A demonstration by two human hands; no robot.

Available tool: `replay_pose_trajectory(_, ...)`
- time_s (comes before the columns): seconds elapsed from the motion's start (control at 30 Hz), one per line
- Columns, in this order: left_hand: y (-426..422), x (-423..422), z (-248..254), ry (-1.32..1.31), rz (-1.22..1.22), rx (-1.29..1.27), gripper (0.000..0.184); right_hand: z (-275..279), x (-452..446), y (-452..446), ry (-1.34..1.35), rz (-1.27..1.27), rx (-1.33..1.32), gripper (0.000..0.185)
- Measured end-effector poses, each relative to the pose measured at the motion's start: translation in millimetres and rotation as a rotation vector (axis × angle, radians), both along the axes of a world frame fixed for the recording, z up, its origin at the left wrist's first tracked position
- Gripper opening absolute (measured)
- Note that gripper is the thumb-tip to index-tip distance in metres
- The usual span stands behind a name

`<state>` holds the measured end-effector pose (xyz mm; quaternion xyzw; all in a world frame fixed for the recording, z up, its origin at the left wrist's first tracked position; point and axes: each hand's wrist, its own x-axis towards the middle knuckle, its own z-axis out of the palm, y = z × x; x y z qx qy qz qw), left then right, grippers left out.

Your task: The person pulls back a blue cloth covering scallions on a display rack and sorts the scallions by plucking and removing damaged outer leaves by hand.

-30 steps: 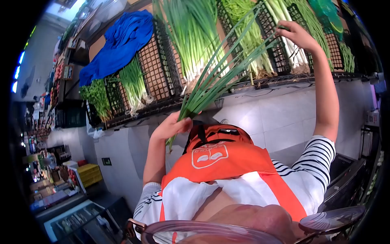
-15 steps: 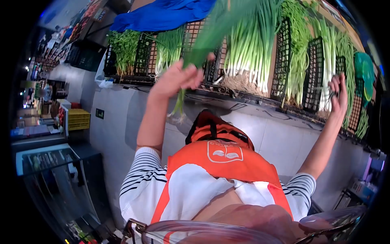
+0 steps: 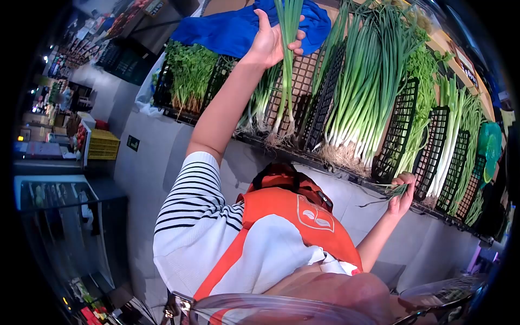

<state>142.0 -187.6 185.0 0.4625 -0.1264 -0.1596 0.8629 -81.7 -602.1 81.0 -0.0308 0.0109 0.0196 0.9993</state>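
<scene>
My left hand is over the display crates, fingers curled behind a few spring onions and thumb sticking out. Their roots rest at the crate's front edge, and the bare dark grid shows beside them. Close to the crates' front edge, my right hand pinches limp dark green leaf scraps, with thin strands trailing to the left. Between the hands lies a big pile of spring onions, white ends and roots toward me.
A blue cloth covers the back left of the display. Leafy herbs fill the left crate; black mesh dividers separate greens on the right. A green plastic bag is at the far right. A yellow crate stands across the aisle.
My left hand has moved from in front of the crates to above them, bringing the spring onions down onto the grid. My right hand has come lower and inward with the leaf scraps.
</scene>
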Motion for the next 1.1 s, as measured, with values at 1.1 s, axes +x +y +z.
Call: replay_pose_trajectory(1.1,-56.8,-50.9,-177.0,-0.252,-0.055,1.547,0.067,1.9,44.6,105.9,0.130,0.029,-0.125,0.017)
